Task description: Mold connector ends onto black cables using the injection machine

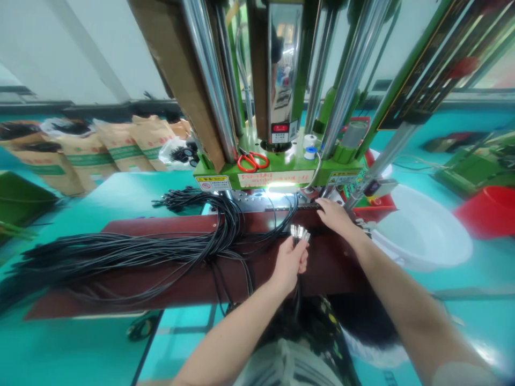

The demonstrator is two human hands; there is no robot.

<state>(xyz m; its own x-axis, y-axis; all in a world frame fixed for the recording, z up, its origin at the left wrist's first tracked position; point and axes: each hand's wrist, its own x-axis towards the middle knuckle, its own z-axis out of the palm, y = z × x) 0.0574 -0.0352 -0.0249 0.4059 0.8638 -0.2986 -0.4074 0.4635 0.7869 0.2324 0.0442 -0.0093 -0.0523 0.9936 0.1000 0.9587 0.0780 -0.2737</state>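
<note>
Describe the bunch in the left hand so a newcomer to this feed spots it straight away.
Start at the tall green machine, then drop to the red-brown board in front of it. Over that board the left hand grips a small cluster of silver-tipped ends, poking out past the thumb. Their metallic shine sets them apart from the large spread of black cables to the left.

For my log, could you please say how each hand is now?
Left hand: closed, holding black cables with silver connectors.
Right hand: at green press; grip unclear.

Bare forearms point(237, 329), pale top point(281, 370).
Below the left hand point(287, 265) is dark, spotted cloth point(336, 338); behind the right hand point(336, 217), pale sleeve point(462, 375).
</note>
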